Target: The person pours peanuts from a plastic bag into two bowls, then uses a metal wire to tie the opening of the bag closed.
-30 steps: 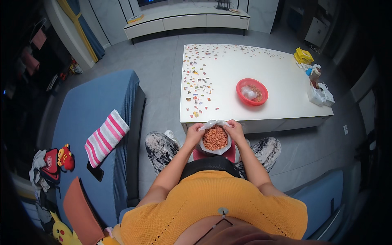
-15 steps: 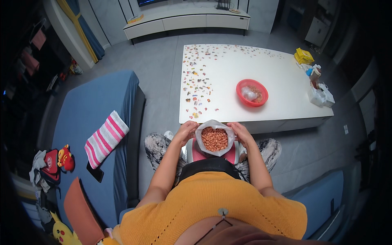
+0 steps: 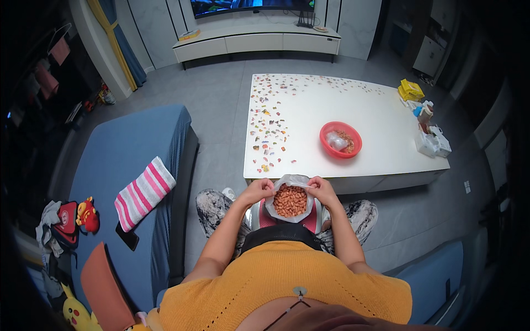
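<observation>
Between my knees stands a translucent white plastic bag (image 3: 295,179), its mouth open. Reddish-brown peanuts (image 3: 290,202) fill it. My left hand (image 3: 258,191) pinches the far left part of the bag's rim, and my right hand (image 3: 322,191) pinches the far right part. Under the bag I see a pink and silver-white object (image 3: 313,219), mostly hidden, so its kind is unclear. Beyond my hands on the white table sits a red bowl (image 3: 342,154). It holds a clear plastic bag (image 3: 335,141) and more peanuts (image 3: 348,144).
Small colourful cut-outs or stickers (image 3: 266,122) lie scattered along the table's left and far sides. A yellow pack (image 3: 411,90) and a white carton (image 3: 433,144) stand at its right edge. At left, a blue couch (image 3: 132,132) bears a striped towel (image 3: 145,194) and a phone (image 3: 127,237).
Both hands have moved inward, from the bag's sides to the far part of its rim, which now stands higher. The whole view has tilted up slightly, showing more of the screen.
</observation>
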Demonstrator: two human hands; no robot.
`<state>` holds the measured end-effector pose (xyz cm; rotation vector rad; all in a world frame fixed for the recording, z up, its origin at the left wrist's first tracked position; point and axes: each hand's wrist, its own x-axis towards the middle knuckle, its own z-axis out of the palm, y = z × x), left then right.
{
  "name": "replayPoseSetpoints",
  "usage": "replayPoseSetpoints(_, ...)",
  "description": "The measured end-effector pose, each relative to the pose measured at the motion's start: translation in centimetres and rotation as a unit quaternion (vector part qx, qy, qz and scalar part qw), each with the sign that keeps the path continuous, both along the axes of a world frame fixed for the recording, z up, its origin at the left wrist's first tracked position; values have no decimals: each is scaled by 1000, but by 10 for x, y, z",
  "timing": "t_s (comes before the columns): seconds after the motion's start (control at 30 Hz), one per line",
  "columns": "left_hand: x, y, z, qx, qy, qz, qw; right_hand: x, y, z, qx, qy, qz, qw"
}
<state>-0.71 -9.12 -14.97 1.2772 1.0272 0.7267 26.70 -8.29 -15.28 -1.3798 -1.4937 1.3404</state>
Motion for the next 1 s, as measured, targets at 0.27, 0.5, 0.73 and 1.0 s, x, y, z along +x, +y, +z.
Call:
replayPoseSetpoints(0.27,20,-12,10,334,281,200,877,-19,-13,19,292,-263,-96,914)
replayPoseSetpoints(0.5,-1,-6,-7,-150,-96,172,969,-8,-7,11,-104,66,-125,984)
replayPoseSetpoints(0.73,-18,-4,-28,-237,-192,27,952,5,-3,-14,-200,206,24,957)
replayPoseSetpoints(1.0,-7,-4,-29,-265,-357,71,893,4,1,-26,-307,382,-16,871)
